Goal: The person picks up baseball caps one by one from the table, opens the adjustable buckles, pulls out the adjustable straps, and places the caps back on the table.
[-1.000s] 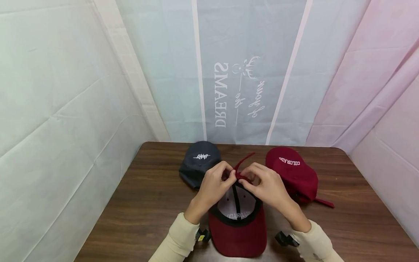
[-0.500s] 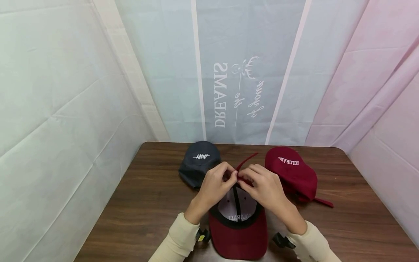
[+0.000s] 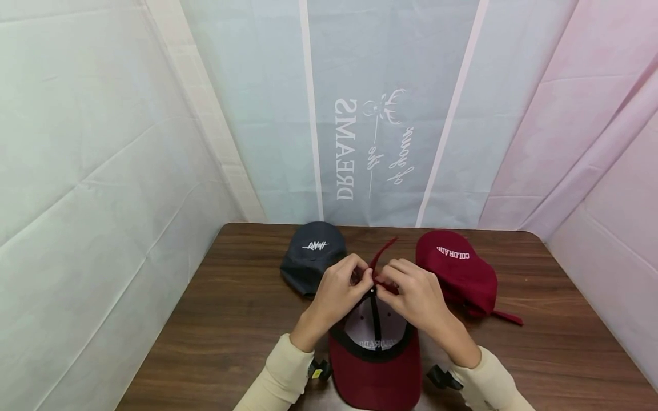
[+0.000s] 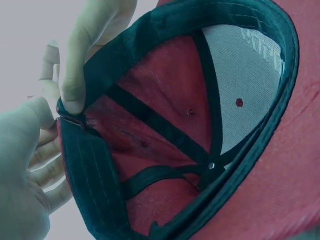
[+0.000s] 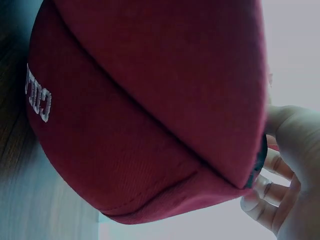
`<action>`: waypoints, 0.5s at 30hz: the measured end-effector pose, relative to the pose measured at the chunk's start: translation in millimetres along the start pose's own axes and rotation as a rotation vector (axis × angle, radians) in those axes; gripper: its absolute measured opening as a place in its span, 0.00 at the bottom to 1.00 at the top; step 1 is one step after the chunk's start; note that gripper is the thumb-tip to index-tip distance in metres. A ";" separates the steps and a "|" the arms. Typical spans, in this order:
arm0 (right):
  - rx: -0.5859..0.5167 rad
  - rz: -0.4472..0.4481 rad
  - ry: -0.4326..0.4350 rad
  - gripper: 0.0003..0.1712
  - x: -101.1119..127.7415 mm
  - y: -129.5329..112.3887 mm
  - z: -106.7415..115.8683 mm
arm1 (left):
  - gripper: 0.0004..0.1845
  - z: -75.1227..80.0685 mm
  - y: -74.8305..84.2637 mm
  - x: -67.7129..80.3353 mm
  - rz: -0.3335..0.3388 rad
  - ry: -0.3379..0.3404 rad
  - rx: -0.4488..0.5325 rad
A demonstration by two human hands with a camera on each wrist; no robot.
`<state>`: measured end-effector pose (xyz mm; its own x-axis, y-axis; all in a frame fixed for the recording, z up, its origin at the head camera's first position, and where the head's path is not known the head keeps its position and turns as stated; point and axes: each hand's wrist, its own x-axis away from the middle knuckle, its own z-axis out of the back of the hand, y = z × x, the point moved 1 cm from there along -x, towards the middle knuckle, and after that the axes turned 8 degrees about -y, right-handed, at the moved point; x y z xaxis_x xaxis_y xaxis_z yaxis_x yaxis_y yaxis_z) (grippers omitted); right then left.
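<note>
Head view: an upturned maroon cap (image 3: 374, 359) lies on the wooden bench (image 3: 231, 319) near the front edge, brim toward the person.
Left hand (image 3: 336, 291): fingers curled, pinching the cap's back edge beside the strap (image 3: 381, 254), which sticks up between the two hands.
Right hand (image 3: 416, 294): fingers bent, pinching the same back edge, fingertips touching those of the left.
Other caps: a navy cap (image 3: 311, 254) behind the left hand, a second maroon cap (image 3: 460, 271) behind the right.
Left wrist view: cap interior (image 4: 190, 125) with black seam tapes; left thumb (image 4: 80, 65) clamped on the sweatband at the buckle.
Right wrist view: cap crown (image 5: 150, 100) from outside; right hand (image 5: 290, 165) gripping the rim, fingers curled.
</note>
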<state>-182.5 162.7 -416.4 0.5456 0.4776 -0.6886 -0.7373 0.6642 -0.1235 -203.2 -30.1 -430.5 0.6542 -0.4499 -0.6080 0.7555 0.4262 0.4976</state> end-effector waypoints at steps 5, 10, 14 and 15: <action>0.001 -0.012 -0.005 0.16 1.2 1.6 1.2 | 0.06 5.9 -3.5 -0.3 0.019 0.035 0.029; -0.009 -0.011 0.002 0.18 1.4 2.5 1.5 | 0.06 9.1 -5.2 -0.2 0.016 0.035 0.028; -0.018 -0.010 0.005 0.18 1.4 1.8 0.7 | 0.05 9.7 -5.5 0.6 0.016 0.038 0.028; -0.018 -0.011 0.006 0.18 1.5 1.8 0.5 | 0.05 10.0 -5.5 0.8 0.015 0.036 0.029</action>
<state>-182.8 164.9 -417.2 0.5518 0.4668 -0.6911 -0.7382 0.6590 -0.1443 -206.6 -40.7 -427.6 0.6642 -0.4145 -0.6222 0.7467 0.4091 0.5245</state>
